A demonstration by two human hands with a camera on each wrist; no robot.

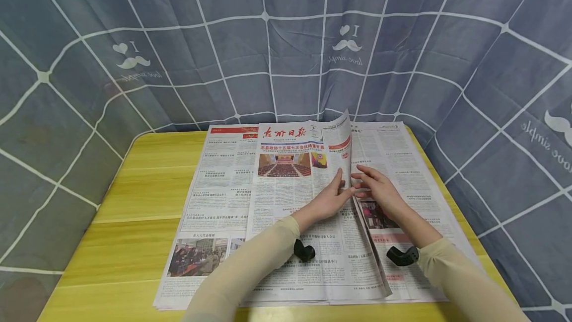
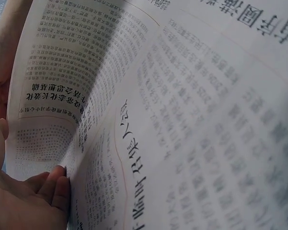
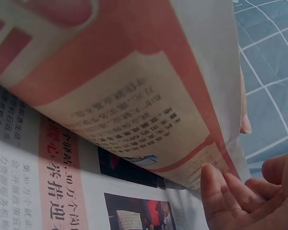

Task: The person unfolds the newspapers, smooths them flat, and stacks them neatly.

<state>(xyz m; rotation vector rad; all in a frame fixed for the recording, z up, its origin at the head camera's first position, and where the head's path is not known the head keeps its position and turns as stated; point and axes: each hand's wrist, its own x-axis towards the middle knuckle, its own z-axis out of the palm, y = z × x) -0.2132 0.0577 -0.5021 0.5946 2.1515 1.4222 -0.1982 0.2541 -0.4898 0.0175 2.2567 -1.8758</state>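
A newspaper lies with its right-hand sheet lifted and curving up from the stack. On the printed front of that sheet rests my left hand, thumb tip at the raised edge and fingers lightly bent against the paper; the left wrist view shows these fingers closely. Behind the sheet is my right hand, its fingers loosely extended. The right wrist view has its fingertips against the sheet's reverse side, which bears a red-bordered panel. The raised edge stands between the two hands.
More newspaper pages spread out underneath to the left and right. They lie on a yellow wood-grain table. A grey-blue checked cloth hangs behind and along both sides. Black wrist cameras are on both forearms.
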